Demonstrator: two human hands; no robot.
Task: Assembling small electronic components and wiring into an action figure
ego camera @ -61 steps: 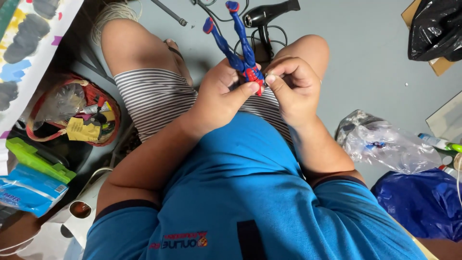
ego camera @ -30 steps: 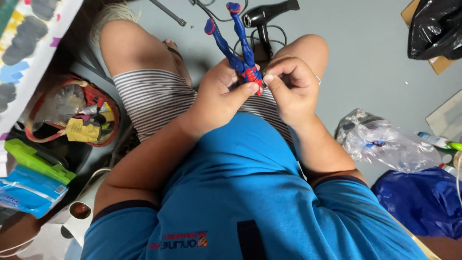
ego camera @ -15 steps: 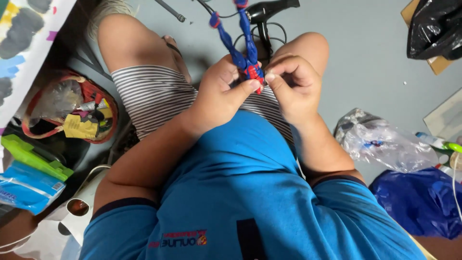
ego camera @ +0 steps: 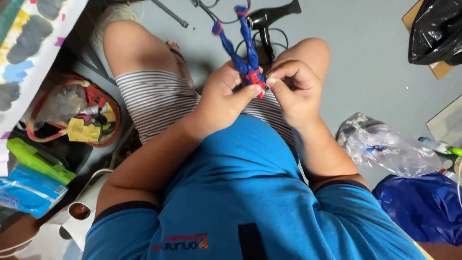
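A small blue and red toy figure (ego camera: 243, 53) is held upside down above my lap, its two blue legs pointing away from me. My left hand (ego camera: 222, 98) grips its red body from the left, thumb across the front. My right hand (ego camera: 293, 91) pinches the same body from the right with fingertips closed on it. Both hands meet over my striped shorts (ego camera: 159, 103). The figure's head and arms are hidden between my fingers.
A black hair dryer (ego camera: 269, 17) with its cord lies on the grey floor beyond my knees. A clear plastic bag (ego camera: 380, 147) and a blue bag (ego camera: 423, 207) sit at right, a black bag (ego camera: 435, 31) top right. Left holds a red-rimmed basket (ego camera: 72, 115) and green and blue packs.
The view has shifted slightly; my hands and the toy figure stay in nearly the same grip and place.
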